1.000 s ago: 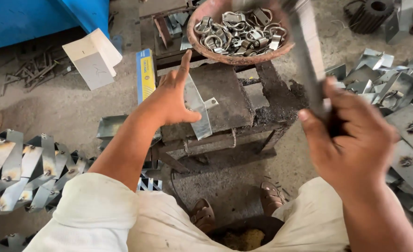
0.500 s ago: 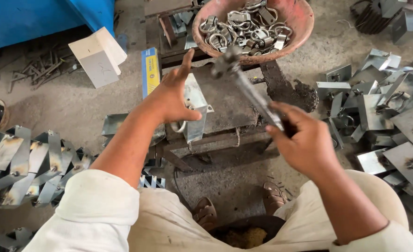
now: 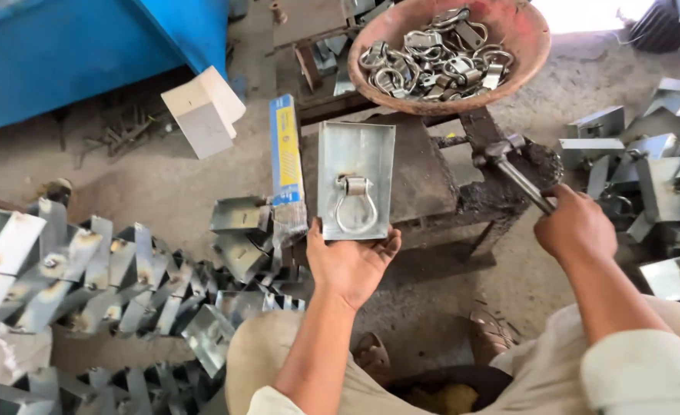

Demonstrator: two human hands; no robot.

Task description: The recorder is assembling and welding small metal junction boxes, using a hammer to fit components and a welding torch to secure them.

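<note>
**Fingers awfully close to that plate**

The metal plate [image 3: 355, 178] with its ring [image 3: 354, 211] lies flat on the dark bench [image 3: 432, 180], just below the bowl of rings [image 3: 449, 52]. The left hand [image 3: 349, 265] pinches the plate's near edge, thumb and fingertips pressed on the rim. The right hand [image 3: 574, 228] is wrapped tight around the hammer [image 3: 513, 170], its head resting at the bench's right side. A loose hold could let the plate skid, and a stray blow would land on those fingers.

bowl [image 3: 520, 65] crowding bench's far edge, bare bench [image 3: 424, 173] beside plate [image 3: 355, 165]
</note>
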